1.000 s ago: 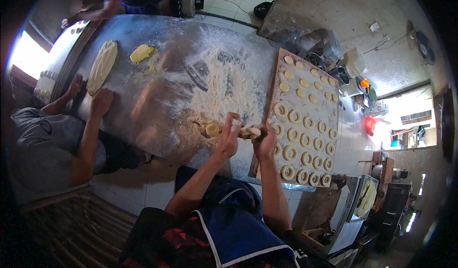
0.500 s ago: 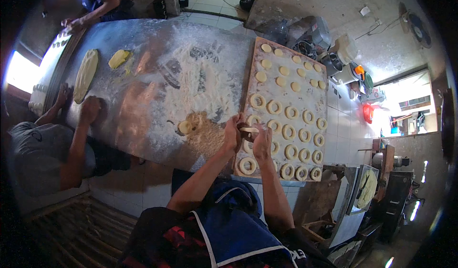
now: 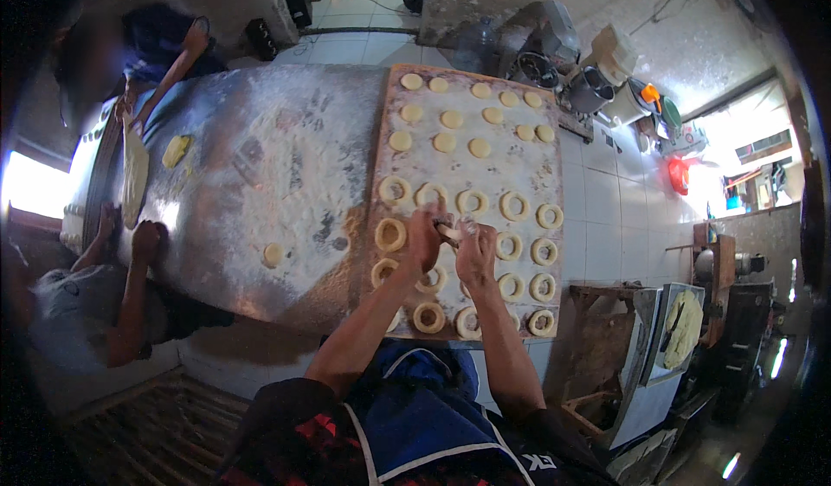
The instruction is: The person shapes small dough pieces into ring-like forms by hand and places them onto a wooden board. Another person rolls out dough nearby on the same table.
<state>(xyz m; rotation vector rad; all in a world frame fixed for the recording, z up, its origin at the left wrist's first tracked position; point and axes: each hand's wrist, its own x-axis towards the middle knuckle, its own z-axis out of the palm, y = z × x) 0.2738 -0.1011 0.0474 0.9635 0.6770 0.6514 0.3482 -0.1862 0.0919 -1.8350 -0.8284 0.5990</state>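
Dough piece (image 3: 449, 232), one, pale: held over the board (image 3: 485, 170); whether it closes into a ring, your grip hides. Left hand (image 3: 426, 238) and right hand (image 3: 476, 252): near together, each pinching one side of it. Below and around: dough rings (image 3: 525, 206), in close rows. Beyond: flat dough discs (image 3: 451, 120). Left of the board: floured desk (image 3: 208, 218), with one loose disc (image 3: 273, 255). Risks, as judged: uneven pulling could thin or tear your piece; hands dipping low could dent the rings beneath; crowding could make them stick.
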